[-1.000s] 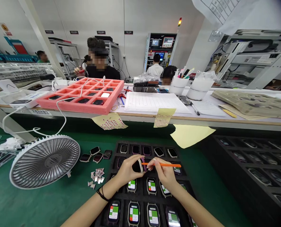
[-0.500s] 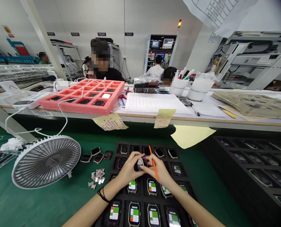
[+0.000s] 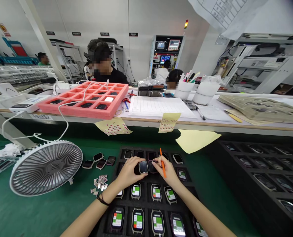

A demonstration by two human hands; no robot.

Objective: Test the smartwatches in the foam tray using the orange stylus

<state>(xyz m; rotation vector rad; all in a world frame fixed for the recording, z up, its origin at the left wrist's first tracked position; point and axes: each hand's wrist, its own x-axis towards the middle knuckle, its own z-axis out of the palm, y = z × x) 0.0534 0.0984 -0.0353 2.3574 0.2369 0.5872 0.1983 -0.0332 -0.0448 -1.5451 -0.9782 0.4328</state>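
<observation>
My left hand (image 3: 131, 171) grips a pale-rimmed smartwatch (image 3: 143, 167) by its edges, its dark face turned up. My right hand (image 3: 168, 172) has a thin orange stick (image 3: 162, 163) tucked between its fingers. The right thumb and fingertips also touch a darker smartwatch (image 3: 151, 167) beside the first one; whether they lift it I cannot tell. Both hands are over a black foam tray (image 3: 146, 206) with smartwatches in its compartments. In the nearer rows several have lit screens with green, white and red blocks, such as one watch (image 3: 138, 220) at the front.
On the green mat, several loose watches (image 3: 101, 164) and small metallic pieces (image 3: 100, 182) lie left of the tray. A round fan (image 3: 47, 168) stands farther left. Another black tray (image 3: 250, 194) is at right. A shelf above holds a pink foam tray (image 3: 109, 113) and papers (image 3: 156, 107). Co-workers sit beyond.
The pale-rimmed watch, tilted between both hands before, now faces up in my left hand. My right hand has moved slightly right, onto the darker watch. The whole view has shifted a little.
</observation>
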